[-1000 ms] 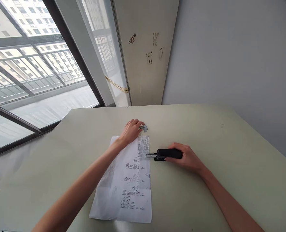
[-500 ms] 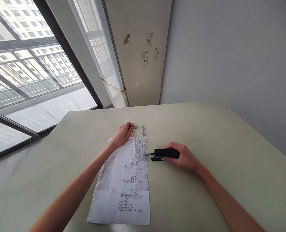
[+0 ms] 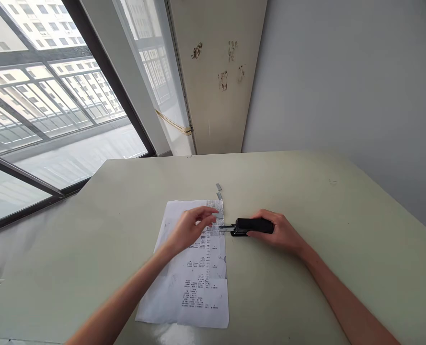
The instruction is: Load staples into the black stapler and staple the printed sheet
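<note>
My right hand grips a black stapler lying on its base on the table. The stapler's metal staple channel sticks out to the left, over the edge of a printed sheet of paper. Pinched between the fingers of my left hand is a small grey strip of staples, just above the channel's tip and over the sheet's dense print. Two more staple strips lie on the table beyond the paper's far edge.
The pale green tabletop extends around the sheet. A grey wall rises at the right, a stained beige panel stands behind the table, and a window is on the left.
My left hand has picked up one staple strip from the table and brought it right and nearer, to the stapler's channel. My right hand keeps hold of the stapler.
</note>
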Demonstrator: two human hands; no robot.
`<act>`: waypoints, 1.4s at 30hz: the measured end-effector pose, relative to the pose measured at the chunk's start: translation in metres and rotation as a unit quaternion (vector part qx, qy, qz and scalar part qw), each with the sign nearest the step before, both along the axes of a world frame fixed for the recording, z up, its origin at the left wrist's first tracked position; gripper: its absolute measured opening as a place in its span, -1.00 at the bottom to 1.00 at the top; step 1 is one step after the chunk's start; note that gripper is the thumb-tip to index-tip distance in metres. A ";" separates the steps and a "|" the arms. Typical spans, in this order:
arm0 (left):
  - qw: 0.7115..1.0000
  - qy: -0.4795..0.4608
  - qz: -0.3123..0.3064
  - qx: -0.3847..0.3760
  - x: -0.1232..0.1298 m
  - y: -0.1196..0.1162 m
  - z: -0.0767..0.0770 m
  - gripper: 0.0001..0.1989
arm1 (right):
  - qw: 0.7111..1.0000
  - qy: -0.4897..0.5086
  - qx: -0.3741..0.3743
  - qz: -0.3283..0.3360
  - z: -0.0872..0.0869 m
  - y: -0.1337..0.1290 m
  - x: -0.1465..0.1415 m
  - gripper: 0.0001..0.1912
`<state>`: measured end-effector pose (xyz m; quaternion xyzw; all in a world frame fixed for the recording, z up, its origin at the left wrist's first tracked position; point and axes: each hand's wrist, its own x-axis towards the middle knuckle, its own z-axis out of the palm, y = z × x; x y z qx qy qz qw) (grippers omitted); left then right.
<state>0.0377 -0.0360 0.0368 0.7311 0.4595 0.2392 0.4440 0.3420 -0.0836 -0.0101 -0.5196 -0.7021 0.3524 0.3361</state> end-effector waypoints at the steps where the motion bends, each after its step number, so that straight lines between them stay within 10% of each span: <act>1: 0.999 0.014 -0.006 0.029 0.002 -0.006 0.001 -0.71 | 1.000 0.000 -0.001 0.000 0.000 0.000 0.000 -0.72; 8: 0.967 0.091 -0.078 0.223 0.012 -0.021 -0.006 -0.76 | 1.000 -0.002 -0.009 -0.003 -0.001 -0.001 0.000 -0.69; 26: 0.922 0.194 -0.087 0.324 0.024 -0.028 -0.020 -0.72 | 1.000 -0.004 -0.004 -0.003 0.002 -0.002 0.000 -0.72; 36: 0.950 0.098 -0.208 0.213 -0.007 0.006 -0.013 -0.67 | 0.998 0.020 -0.054 0.002 0.007 -0.001 0.002 -0.61; 42: 0.932 0.072 -0.282 0.214 0.016 0.015 -0.018 -0.62 | 0.982 0.167 -0.085 -0.028 0.013 -0.003 0.000 -0.34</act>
